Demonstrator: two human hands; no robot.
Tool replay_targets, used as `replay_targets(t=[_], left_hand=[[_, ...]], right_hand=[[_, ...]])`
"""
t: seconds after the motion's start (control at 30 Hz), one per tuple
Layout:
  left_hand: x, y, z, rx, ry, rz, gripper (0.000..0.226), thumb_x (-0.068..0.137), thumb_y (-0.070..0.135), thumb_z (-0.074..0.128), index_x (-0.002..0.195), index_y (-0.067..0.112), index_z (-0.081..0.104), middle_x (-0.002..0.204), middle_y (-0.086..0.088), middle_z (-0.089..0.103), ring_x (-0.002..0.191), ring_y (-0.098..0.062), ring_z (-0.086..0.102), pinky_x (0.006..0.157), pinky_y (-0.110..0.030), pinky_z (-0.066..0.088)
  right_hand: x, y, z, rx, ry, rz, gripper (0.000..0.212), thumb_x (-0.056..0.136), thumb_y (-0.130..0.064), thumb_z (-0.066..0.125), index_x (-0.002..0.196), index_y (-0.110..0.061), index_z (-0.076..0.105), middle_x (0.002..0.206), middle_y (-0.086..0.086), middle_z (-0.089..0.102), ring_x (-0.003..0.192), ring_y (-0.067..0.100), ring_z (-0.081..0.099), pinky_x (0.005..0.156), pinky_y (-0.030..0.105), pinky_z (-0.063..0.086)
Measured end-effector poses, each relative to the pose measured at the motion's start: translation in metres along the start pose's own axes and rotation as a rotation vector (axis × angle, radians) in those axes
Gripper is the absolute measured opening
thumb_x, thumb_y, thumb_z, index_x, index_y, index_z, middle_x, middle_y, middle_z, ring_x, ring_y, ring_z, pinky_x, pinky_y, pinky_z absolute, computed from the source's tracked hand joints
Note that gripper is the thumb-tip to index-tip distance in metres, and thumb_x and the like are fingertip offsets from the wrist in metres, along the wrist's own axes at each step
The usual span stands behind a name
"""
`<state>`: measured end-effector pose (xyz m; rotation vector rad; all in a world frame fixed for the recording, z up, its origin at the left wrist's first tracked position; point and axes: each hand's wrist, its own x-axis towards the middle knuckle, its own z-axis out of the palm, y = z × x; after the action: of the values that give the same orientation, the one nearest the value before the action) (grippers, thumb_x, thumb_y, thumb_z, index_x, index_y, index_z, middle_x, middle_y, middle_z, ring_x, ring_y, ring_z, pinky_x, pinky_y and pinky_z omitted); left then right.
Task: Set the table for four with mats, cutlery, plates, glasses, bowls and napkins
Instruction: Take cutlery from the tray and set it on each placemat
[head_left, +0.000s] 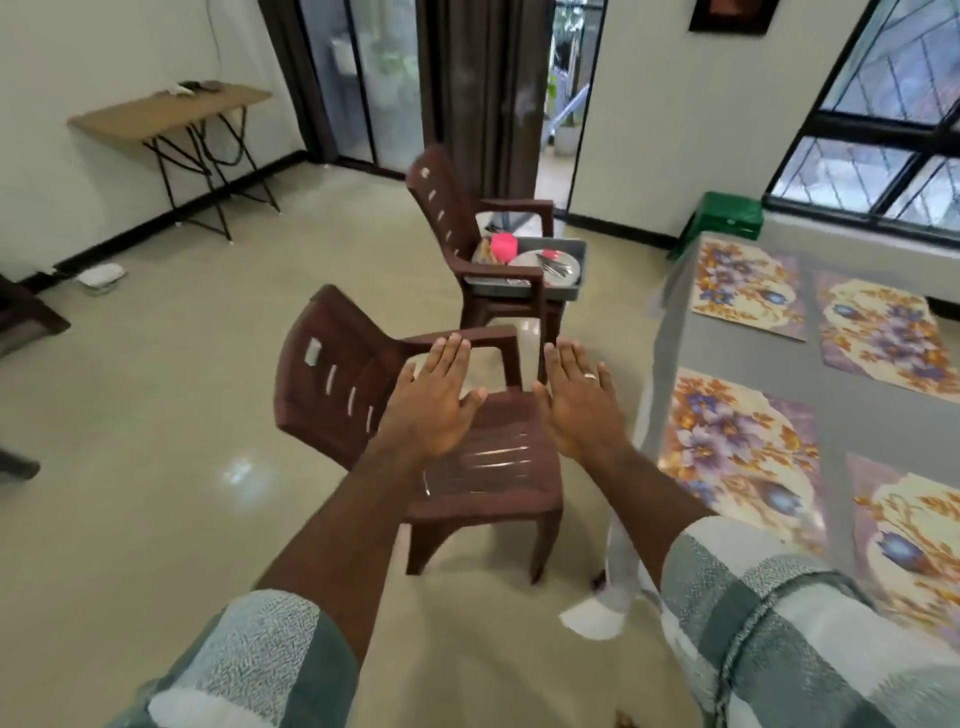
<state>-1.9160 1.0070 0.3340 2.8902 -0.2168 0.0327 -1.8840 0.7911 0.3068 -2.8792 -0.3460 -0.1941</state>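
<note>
Head view: left hand (434, 402) and right hand (582, 402) spread, empty; beyond them, tray (579, 270) of probably fragile plates (540, 262), grip its rim.

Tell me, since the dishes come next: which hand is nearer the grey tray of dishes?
Right. The right hand reaches out just below the grey tray on the far chair; the left hand is farther left.
</note>
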Motion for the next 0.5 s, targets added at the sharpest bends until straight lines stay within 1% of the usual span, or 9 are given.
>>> replay_targets(t=[0.1, 0.23, 0.37, 0.43, 0.5], left_hand=[[-0.018, -0.073, -0.028, 0.013, 0.023, -0.027, 0.069, 0.106, 0.052, 0.022, 0.161, 0.019, -0.001, 0.169, 0.002, -0.003, 0.155, -0.014, -0.007, 0.126, -0.047, 0.002], [-0.026, -0.153, -0.052, 0.021, 0.025, -0.074, 0.069, 0.106, 0.051, 0.024, 0.161, 0.017, 0.002, 0.169, 0.0, -0.001, 0.155, -0.015, -0.005, 0.125, -0.048, 0.004], [-0.019, -0.233, -0.069, 0.013, 0.008, -0.093, 0.068, 0.106, 0.052, 0.023, 0.161, 0.019, 0.0, 0.169, 0.002, -0.003, 0.155, -0.014, -0.006, 0.124, -0.048, 0.006], [-0.006, -0.28, -0.077, 0.031, -0.002, -0.081, 0.068, 0.106, 0.052, 0.021, 0.161, 0.02, -0.001, 0.169, 0.003, -0.004, 0.155, -0.013, -0.006, 0.124, -0.049, 0.006], [0.012, -0.327, -0.087, 0.047, -0.025, -0.082, 0.067, 0.106, 0.052, 0.019, 0.162, 0.02, -0.002, 0.169, 0.003, -0.005, 0.155, -0.013, -0.007, 0.125, -0.049, 0.004]], right_hand=[[0.016, -0.079, 0.005, 0.013, 0.012, -0.044, 0.062, 0.106, -0.047, 0.022, 0.16, -0.018, 0.012, 0.168, 0.002, 0.009, 0.155, 0.021, 0.003, 0.124, 0.052, 0.009], [0.049, -0.159, 0.018, 0.001, 0.015, -0.081, 0.062, 0.106, -0.047, 0.023, 0.16, -0.018, 0.016, 0.168, 0.001, 0.013, 0.155, 0.02, 0.006, 0.124, 0.052, 0.009], [0.097, -0.228, 0.048, 0.004, -0.006, -0.101, 0.063, 0.105, -0.048, 0.023, 0.16, -0.017, 0.019, 0.167, 0.002, 0.016, 0.155, 0.02, 0.008, 0.124, 0.052, 0.01], [0.128, -0.263, 0.069, 0.002, 0.002, -0.109, 0.063, 0.105, -0.05, 0.022, 0.159, -0.017, 0.021, 0.167, 0.003, 0.019, 0.155, 0.022, 0.011, 0.123, 0.053, 0.014], [0.164, -0.297, 0.087, 0.011, -0.013, -0.117, 0.063, 0.105, -0.05, 0.02, 0.159, -0.017, 0.019, 0.167, 0.003, 0.018, 0.155, 0.022, 0.01, 0.123, 0.054, 0.013]])
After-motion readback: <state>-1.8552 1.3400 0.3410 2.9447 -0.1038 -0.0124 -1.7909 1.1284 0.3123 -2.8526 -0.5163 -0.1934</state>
